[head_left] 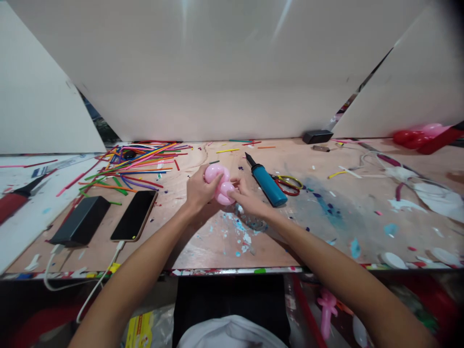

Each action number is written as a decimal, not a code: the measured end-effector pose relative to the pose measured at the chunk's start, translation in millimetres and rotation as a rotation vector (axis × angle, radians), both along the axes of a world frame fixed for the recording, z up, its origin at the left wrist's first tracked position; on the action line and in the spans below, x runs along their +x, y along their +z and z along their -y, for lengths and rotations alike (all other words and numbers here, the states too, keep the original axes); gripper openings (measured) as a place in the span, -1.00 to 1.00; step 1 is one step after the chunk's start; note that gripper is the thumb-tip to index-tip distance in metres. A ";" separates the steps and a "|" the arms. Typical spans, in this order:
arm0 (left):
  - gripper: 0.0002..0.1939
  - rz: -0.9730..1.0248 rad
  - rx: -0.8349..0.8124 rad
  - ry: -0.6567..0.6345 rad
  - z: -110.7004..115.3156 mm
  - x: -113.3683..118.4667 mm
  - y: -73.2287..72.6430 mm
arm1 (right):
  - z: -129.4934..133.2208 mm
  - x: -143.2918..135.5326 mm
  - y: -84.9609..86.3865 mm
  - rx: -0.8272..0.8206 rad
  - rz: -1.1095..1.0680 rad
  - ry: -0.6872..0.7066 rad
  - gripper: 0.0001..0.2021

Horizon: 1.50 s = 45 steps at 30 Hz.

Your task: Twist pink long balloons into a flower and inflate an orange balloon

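A pink twisted balloon with several round bubbles is held between both hands above the middle of the table. My left hand wraps its fingers and thumb around the upper left bubbles. My right hand pinches the lower right bubble with thumb and fingers. Just right of the hands lies a blue balloon pump with a black nozzle. Scissors with yellow and red handles rest against the pump's far side. Under the right wrist is a clear roundish item, partly hidden.
Many uninflated coloured balloons are heaped at the back left. A phone and a dark box, both with white cables, lie at left. A black block stands by the back panel. Red and pink balloons sit far right.
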<state>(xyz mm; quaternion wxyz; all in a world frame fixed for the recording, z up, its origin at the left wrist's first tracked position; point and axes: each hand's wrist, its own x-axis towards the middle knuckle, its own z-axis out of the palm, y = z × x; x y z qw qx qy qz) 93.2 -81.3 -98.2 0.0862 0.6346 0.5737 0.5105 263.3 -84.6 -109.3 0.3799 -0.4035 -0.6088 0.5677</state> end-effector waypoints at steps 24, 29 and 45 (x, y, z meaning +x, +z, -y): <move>-0.62 0.517 0.077 -0.126 17.8 39.2 -1.6 | -7.1 -4.0 4.9 0.453 0.022 -0.550 -0.57; -0.56 0.683 -0.015 -0.111 5.4 40.6 -5.7 | -7.6 -3.4 6.3 0.517 0.059 -0.570 -0.59; -0.63 0.173 0.128 -0.340 21.0 27.5 -5.5 | -27.9 3.5 7.5 -0.204 -0.336 -0.039 -0.46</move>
